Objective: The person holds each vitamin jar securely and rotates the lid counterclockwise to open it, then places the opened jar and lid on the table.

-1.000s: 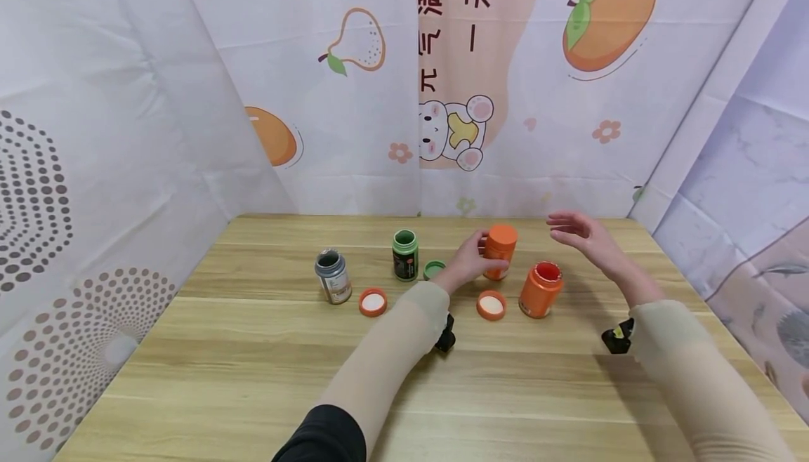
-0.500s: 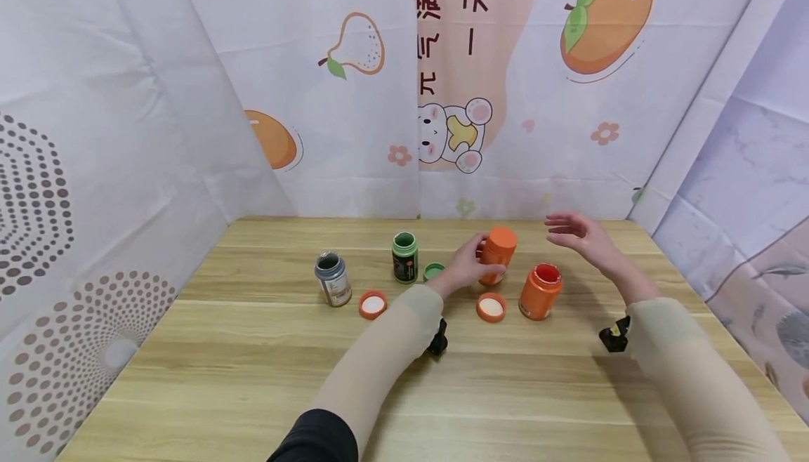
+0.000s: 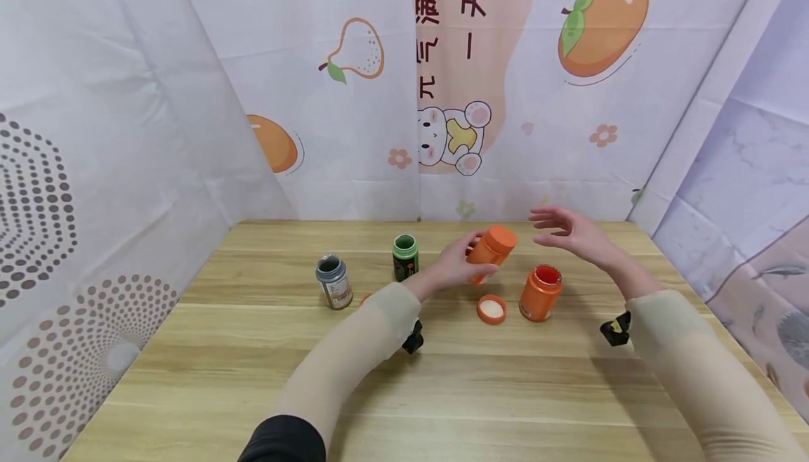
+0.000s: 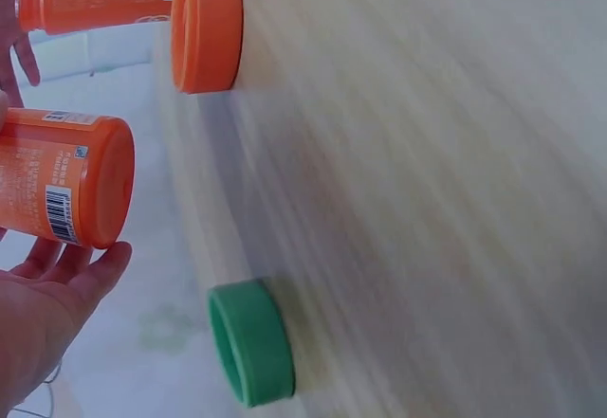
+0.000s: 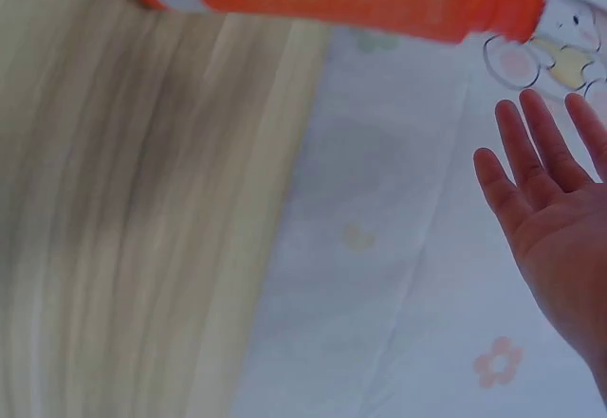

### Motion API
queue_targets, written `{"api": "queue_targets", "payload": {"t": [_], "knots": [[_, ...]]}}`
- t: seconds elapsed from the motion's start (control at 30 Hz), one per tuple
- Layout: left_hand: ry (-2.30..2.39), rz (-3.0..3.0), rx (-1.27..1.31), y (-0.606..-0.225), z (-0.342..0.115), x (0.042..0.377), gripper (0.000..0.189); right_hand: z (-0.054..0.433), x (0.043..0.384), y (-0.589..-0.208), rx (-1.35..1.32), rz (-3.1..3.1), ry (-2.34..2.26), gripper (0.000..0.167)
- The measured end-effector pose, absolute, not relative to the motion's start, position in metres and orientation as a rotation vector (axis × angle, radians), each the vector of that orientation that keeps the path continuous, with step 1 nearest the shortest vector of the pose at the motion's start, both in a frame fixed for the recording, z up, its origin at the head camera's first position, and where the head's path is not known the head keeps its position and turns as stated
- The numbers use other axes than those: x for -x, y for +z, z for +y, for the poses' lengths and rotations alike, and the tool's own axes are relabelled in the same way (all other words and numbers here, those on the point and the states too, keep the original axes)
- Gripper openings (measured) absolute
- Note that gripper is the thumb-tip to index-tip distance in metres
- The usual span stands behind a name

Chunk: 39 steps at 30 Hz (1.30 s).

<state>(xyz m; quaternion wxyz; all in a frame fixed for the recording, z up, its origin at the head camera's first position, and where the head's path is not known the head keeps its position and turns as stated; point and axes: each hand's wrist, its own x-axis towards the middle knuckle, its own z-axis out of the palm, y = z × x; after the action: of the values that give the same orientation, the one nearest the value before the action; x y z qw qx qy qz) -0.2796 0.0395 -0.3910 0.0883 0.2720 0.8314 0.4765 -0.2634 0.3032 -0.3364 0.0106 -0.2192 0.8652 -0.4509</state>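
My left hand (image 3: 451, 265) grips an orange jar (image 3: 489, 255) with its orange lid on, the top leaning to the right. The left wrist view shows the jar's base (image 4: 114, 183) raised off the wooden table, a barcode label on its side. My right hand (image 3: 571, 237) is held in the air to the right of that jar, fingers extended, with nothing in it. Below it an uncapped orange jar (image 3: 540, 297) stands upright, red inside. An orange lid (image 3: 491, 309) lies white side up between the two jars, toward me.
Left of my left hand stand an uncapped green jar (image 3: 405, 257) and an uncapped grey jar (image 3: 334, 283). A green lid (image 4: 251, 342) appears in the left wrist view. My left sleeve mostly covers another orange lid (image 3: 366, 298). A printed curtain (image 3: 354, 188) hangs behind the table.
The held orange jar has gone from nearly upright to leaning right, its base swinging left. My left forearm has shifted left over the lids. My right hand has moved slightly left.
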Motion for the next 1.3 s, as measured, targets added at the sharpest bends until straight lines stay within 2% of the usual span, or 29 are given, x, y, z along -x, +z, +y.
{"api": "queue_targets", "payload": {"t": [0.47,1.3], "knots": [[1.312,2.527,-0.997,-0.371,0.008,0.261,0.064,0.270,0.253,-0.318,0.868,2.577,-1.341,0.056],[1.275,2.577,-0.992,-0.344,-0.042,0.223,0.063,0.218,0.216,-0.313,1.012,2.536,-1.349,0.052]]}}
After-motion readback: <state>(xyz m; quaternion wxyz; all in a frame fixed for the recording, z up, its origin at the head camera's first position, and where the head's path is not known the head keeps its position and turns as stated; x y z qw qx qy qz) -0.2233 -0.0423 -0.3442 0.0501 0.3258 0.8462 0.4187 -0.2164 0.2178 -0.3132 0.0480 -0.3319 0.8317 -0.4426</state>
